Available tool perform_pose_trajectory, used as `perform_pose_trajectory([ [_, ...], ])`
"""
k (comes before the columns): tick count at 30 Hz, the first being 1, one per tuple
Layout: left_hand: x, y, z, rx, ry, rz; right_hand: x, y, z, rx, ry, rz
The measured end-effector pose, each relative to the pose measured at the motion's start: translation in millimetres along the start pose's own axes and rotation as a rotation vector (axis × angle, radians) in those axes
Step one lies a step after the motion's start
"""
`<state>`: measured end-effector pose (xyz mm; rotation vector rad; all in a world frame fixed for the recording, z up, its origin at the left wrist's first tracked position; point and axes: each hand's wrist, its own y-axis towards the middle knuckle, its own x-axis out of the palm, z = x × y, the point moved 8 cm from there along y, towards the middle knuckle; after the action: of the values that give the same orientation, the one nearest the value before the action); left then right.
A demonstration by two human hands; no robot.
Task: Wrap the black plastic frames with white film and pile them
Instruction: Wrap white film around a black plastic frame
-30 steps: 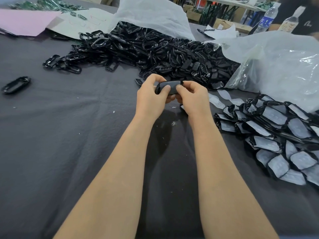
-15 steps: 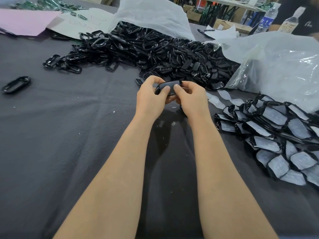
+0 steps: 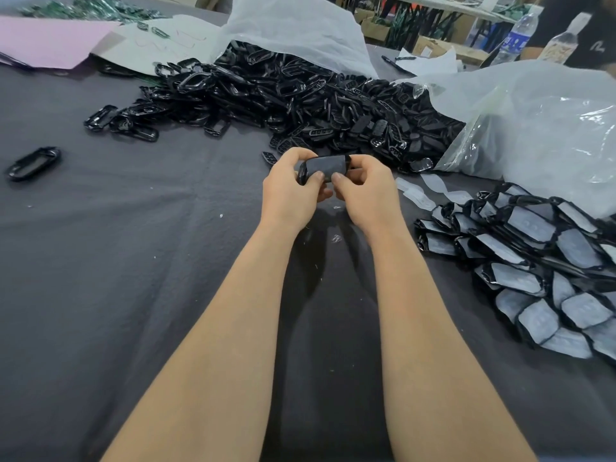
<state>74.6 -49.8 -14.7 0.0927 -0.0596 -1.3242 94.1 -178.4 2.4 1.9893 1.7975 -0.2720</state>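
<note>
A black plastic frame (image 3: 325, 165) with pale film across its face is held a little above the dark cloth. My left hand (image 3: 289, 191) grips its left end and my right hand (image 3: 365, 191) grips its right end, both thumbs pressing on the film. Beyond the hands lies a big heap of bare black frames (image 3: 300, 105). To the right sits a pile of wrapped frames (image 3: 540, 261) with white film faces. Loose film strips (image 3: 433, 185) lie between that pile and my right hand.
One stray frame (image 3: 33, 161) lies at the far left on the grey tablecloth (image 3: 116, 278). Clear plastic bags (image 3: 533, 128) bulge at the back right, another white bag (image 3: 293, 25) at the back centre. Pink paper (image 3: 43, 41) and water bottles (image 3: 515, 38) sit at the far edges.
Both thumbs have slid along the film toward the middle of the frame; the frame has tipped slightly. The hands stay in the same spot.
</note>
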Motion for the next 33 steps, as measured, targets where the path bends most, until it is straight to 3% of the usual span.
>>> perform_pose_trajectory([
  [8,5.2,2.5,-1.3,-0.013,-0.053,-0.033,-2.5,2.8,9.3,0.083,0.117,0.021],
  [21,6.8,3.6,2.1,0.033,0.073,-0.033,-2.4,1.3,10.9,0.128,0.186,0.009],
  [26,11.8,1.7,5.2,0.057,0.081,-0.075,-13.9,2.0,8.8,0.094,0.11,0.143],
  [33,11.7,-4.0,11.1,0.074,0.124,-0.079,-15.2,-0.5,16.7,0.179,0.325,0.113],
])
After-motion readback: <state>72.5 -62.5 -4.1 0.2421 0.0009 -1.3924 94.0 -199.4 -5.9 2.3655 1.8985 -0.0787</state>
